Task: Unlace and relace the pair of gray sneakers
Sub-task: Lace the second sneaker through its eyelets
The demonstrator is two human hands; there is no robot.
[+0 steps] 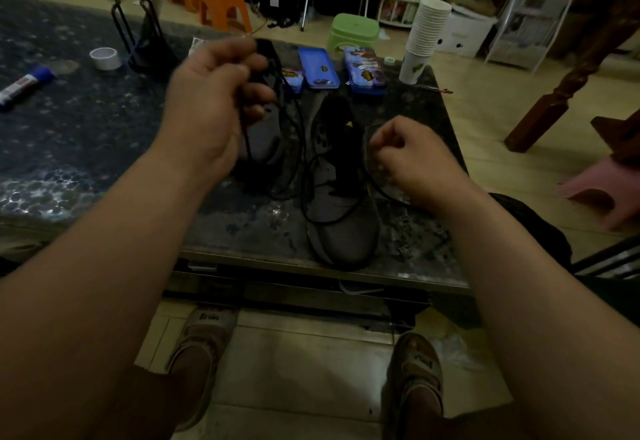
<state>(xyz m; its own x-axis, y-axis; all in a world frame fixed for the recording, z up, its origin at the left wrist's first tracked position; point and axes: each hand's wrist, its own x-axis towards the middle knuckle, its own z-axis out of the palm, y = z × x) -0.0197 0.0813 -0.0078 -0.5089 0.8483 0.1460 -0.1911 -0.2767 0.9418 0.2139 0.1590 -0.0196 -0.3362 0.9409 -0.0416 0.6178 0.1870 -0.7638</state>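
Note:
Two gray sneakers stand on the dark table. The right sneaker points its toe toward me, with a black lace lying loose across its front. The left sneaker is partly hidden behind my left hand. That hand is raised and blurred, and it grips a loop of black lace that hangs down over the left sneaker. My right hand hovers beside the right sneaker's opening, fingers curled, pinching a strand of black lace.
Behind the sneakers lie blue tin cases, and a stack of paper cups stands at the table's right corner. A tape roll and a glue tube lie at the left. Stools and a wooden table leg surround the table.

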